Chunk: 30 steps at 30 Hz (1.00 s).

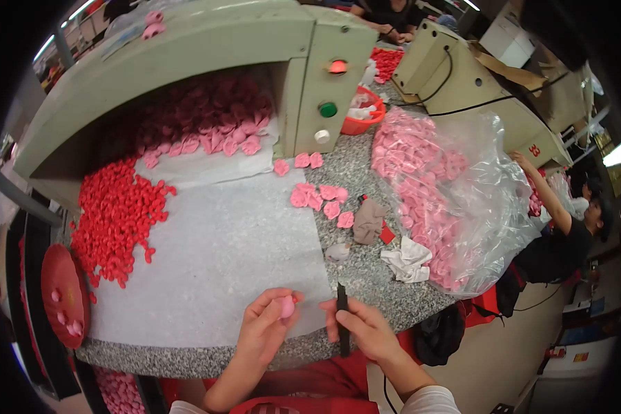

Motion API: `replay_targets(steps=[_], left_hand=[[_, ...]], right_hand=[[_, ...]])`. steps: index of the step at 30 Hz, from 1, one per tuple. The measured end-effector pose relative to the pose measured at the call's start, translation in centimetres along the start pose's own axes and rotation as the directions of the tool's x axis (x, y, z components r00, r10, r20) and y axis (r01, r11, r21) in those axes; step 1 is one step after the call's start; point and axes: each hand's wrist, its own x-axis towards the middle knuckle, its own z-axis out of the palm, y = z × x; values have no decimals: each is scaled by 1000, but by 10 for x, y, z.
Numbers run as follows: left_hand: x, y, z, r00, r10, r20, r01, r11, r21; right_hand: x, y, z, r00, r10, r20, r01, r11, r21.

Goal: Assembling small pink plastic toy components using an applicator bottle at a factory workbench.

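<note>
My left hand (265,324) is closed on a small pink fabric flower piece (287,306) near the front edge of the table. Beside it, my right hand (362,328) grips a thin black tool (342,314) held upright, its tip a little right of the pink piece. Both hands hover over the near end of a white sheet (214,255) spread on the granite table (366,276).
A heap of red pieces (117,217) lies left on the sheet, pink ones (214,131) under the green machine (186,48). Loose pink pieces (321,196), rags (407,262) and a clear bag of pink pieces (435,193) sit right. Another person (566,234) works at right.
</note>
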Motion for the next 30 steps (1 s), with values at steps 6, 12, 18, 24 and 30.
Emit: replay_targets(steps=[6,12,18,24,30], left_hand=[[-3,2,-1,989,17,-149,-36,991,-126],[-9,3,16,976,94,-195,-61,984,167],[-14,9,21,958,161,-236,-106,967,230],[-11,10,18,960,131,-246,-79,974,212],[-14,18,17,950,168,-264,-113,970,213]], right_hand=[[-15,-8,25,993,103,57,-112,977,183],[-3,-3,28,999,-22,45,16,992,123],[-3,-28,32,991,-130,-11,121,883,454],[5,-36,21,998,-51,31,35,920,391],[5,-55,26,978,-182,105,146,947,285]])
